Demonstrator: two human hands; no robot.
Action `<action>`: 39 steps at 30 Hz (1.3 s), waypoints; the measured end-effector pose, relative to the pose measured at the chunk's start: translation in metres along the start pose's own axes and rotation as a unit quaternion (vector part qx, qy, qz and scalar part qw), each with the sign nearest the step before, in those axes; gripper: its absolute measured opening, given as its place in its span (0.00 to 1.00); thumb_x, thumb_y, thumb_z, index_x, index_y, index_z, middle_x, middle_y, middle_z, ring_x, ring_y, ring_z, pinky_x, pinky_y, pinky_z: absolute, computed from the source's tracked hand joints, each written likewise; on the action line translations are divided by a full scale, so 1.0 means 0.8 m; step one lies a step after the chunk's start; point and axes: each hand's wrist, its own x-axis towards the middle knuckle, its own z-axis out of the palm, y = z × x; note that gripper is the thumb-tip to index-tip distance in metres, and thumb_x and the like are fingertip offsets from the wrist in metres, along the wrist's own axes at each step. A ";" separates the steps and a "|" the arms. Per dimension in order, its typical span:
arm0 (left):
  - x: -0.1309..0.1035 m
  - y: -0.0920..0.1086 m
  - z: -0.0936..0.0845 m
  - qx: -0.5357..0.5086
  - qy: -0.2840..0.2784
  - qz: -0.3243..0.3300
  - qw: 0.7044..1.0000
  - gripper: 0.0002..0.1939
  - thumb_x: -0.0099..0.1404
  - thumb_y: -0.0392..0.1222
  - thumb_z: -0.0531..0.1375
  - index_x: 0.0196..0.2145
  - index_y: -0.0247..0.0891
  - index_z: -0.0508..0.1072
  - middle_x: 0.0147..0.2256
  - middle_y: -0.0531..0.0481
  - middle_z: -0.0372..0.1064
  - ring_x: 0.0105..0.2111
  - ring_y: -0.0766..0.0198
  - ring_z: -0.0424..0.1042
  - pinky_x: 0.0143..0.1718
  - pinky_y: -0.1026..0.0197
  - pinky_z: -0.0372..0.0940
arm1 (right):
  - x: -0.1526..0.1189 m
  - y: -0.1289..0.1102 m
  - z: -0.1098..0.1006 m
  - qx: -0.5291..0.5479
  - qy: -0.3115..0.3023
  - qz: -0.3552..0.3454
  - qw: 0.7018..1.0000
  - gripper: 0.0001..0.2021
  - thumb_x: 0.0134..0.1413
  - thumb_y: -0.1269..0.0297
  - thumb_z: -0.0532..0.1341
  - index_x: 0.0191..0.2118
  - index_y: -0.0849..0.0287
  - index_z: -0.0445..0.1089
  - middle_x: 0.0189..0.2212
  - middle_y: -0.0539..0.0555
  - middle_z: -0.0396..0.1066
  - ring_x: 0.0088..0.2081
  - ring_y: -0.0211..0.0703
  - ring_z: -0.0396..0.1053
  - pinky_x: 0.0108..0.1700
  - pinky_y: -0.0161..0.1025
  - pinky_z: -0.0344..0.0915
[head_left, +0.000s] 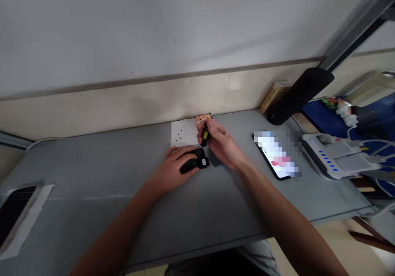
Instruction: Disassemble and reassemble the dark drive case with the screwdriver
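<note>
A small black device point(202, 162) with a white label and a bit of green lies on the grey table point(101, 177), and my left hand point(177, 167) is wrapped over its left part. My right hand point(220, 140) grips a black and yellow screwdriver point(205, 134), pointing down at the device's upper right edge; its tip is too small to make out. Behind the hands is a sheet of white paper point(187, 132) bearing several tiny dark pieces. An orange patterned item point(202, 118) stands at the back of the paper, partly behind my right hand.
A lit phone point(276, 156) lies to the right, beside a white power strip point(327, 160) with plugs and cables. A black cylinder point(299, 97) leans near a tan box point(274, 94) at the back right. At the far left, a dark tablet-like object point(17, 206) rests on white paper.
</note>
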 end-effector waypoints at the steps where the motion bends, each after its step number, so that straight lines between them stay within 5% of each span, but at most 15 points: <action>1: 0.000 0.000 0.001 0.001 0.001 0.001 1.000 0.09 0.71 0.44 0.61 0.48 0.45 0.75 0.57 0.45 0.74 0.57 0.53 0.72 0.61 0.45 0.61 | -0.001 0.001 0.000 -0.009 0.008 -0.008 1.000 0.19 0.55 0.43 0.68 0.34 0.55 0.70 0.32 0.48 0.67 0.32 0.36 0.67 0.38 0.37 0.65; 6: 0.000 0.000 0.000 0.005 0.003 0.012 1.000 0.11 0.72 0.44 0.60 0.51 0.46 0.75 0.57 0.45 0.73 0.56 0.54 0.73 0.61 0.46 0.61 | -0.003 0.004 0.003 -0.117 0.053 -0.042 0.991 0.23 0.52 0.44 0.70 0.29 0.53 0.59 0.27 0.45 0.67 0.24 0.34 0.65 0.32 0.38 0.63; 9: -0.001 -0.001 -0.001 0.006 0.008 0.029 1.000 0.11 0.73 0.44 0.59 0.51 0.45 0.75 0.58 0.44 0.73 0.56 0.54 0.73 0.60 0.46 0.62 | -0.001 0.003 0.004 -0.178 0.065 -0.063 0.980 0.24 0.53 0.40 0.68 0.29 0.53 0.60 0.21 0.44 0.63 0.24 0.36 0.61 0.32 0.39 0.61; 13: -0.001 -0.002 0.000 0.006 0.020 0.035 0.999 0.11 0.73 0.45 0.59 0.49 0.42 0.76 0.56 0.43 0.74 0.54 0.54 0.74 0.58 0.46 0.64 | 0.002 0.005 0.004 -0.046 0.055 -0.037 0.997 0.24 0.58 0.34 0.59 0.32 0.53 0.67 0.26 0.48 0.63 0.28 0.38 0.62 0.34 0.40 0.63; 19: 0.000 0.001 0.000 0.004 0.012 0.017 1.000 0.09 0.72 0.44 0.60 0.48 0.43 0.76 0.54 0.45 0.75 0.55 0.54 0.74 0.59 0.46 0.63 | -0.003 0.001 0.004 0.035 0.058 -0.014 0.998 0.19 0.49 0.49 0.72 0.30 0.54 0.64 0.37 0.49 0.68 0.35 0.38 0.70 0.40 0.40 0.66; 23: -0.001 0.000 0.001 0.001 0.015 0.016 1.000 0.09 0.71 0.44 0.61 0.48 0.43 0.76 0.55 0.46 0.75 0.55 0.54 0.74 0.60 0.47 0.63 | -0.003 0.001 0.005 -0.001 0.054 -0.023 0.998 0.23 0.52 0.54 0.73 0.30 0.53 0.55 0.24 0.42 0.61 0.22 0.32 0.59 0.28 0.35 0.57; 26: -0.002 -0.003 0.004 0.002 0.020 0.023 1.000 0.10 0.72 0.44 0.60 0.50 0.44 0.76 0.56 0.46 0.75 0.55 0.55 0.74 0.60 0.48 0.63 | 0.000 0.004 0.007 -0.038 0.067 -0.059 0.995 0.22 0.56 0.46 0.68 0.29 0.52 0.57 0.20 0.41 0.53 0.20 0.33 0.51 0.24 0.35 0.51; 30: -0.003 -0.007 0.007 0.005 0.036 0.043 0.998 0.11 0.73 0.46 0.60 0.50 0.43 0.76 0.55 0.45 0.75 0.54 0.55 0.74 0.59 0.48 0.63 | 0.002 0.000 0.008 0.005 0.066 -0.038 0.997 0.21 0.57 0.39 0.64 0.33 0.53 0.68 0.24 0.46 0.60 0.25 0.36 0.59 0.30 0.37 0.60; 34: -0.004 -0.008 0.007 0.014 0.047 0.058 0.997 0.12 0.74 0.46 0.59 0.51 0.41 0.76 0.55 0.44 0.75 0.54 0.55 0.74 0.58 0.48 0.64 | 0.000 -0.004 0.005 0.014 0.073 -0.022 0.997 0.22 0.46 0.43 0.73 0.29 0.54 0.66 0.33 0.49 0.68 0.34 0.38 0.70 0.39 0.39 0.67; 39: -0.004 -0.008 0.005 0.018 0.034 0.062 0.997 0.12 0.75 0.46 0.58 0.52 0.42 0.75 0.54 0.44 0.75 0.54 0.55 0.74 0.58 0.48 0.64 | 0.001 0.008 -0.005 -0.145 0.100 -0.067 0.982 0.24 0.52 0.42 0.69 0.30 0.53 0.56 0.26 0.44 0.69 0.22 0.34 0.66 0.29 0.37 0.64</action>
